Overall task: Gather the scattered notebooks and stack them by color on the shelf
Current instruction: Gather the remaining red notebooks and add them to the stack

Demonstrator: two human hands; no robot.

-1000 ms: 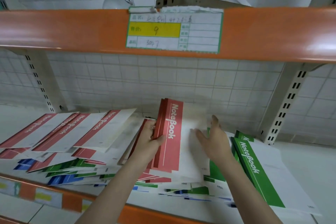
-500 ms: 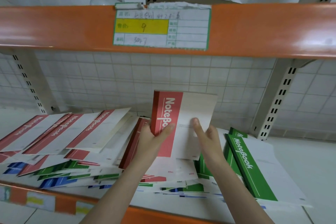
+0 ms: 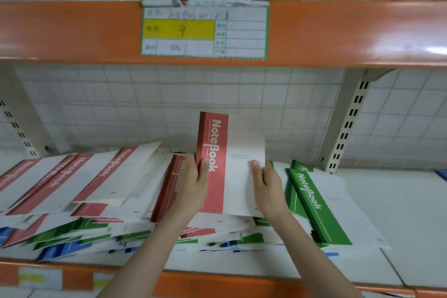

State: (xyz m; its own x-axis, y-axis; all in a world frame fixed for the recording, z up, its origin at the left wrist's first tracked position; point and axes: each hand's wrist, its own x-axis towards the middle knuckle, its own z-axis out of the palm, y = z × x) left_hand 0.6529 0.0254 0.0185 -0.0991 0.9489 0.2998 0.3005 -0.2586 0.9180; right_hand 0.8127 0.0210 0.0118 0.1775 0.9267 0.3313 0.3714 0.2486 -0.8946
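Observation:
A red-and-white notebook (image 3: 232, 152) stands tilted up at the middle of the white shelf (image 3: 399, 220). My left hand (image 3: 193, 186) grips its red spine edge, thumb on the cover. My right hand (image 3: 266, 186) holds its right edge, thumb on the white cover. Under them lies a loose heap of red, green and blue notebooks (image 3: 116, 234). Red notebooks (image 3: 79, 176) fan out to the left. Another red notebook (image 3: 169, 186) leans beside my left hand. Green notebooks (image 3: 312, 201) lie to the right.
An orange shelf beam (image 3: 338, 31) with a paper label (image 3: 205, 29) runs overhead. A slotted upright post (image 3: 346, 126) stands at the back right, another (image 3: 19, 128) at the back left. An orange front rail (image 3: 217, 283) edges the shelf. A white wire grid backs it.
Both hands have lifted the red notebook off the heap and tilted it upright; my right hand shifted from lying flat on the cover to holding its right edge.

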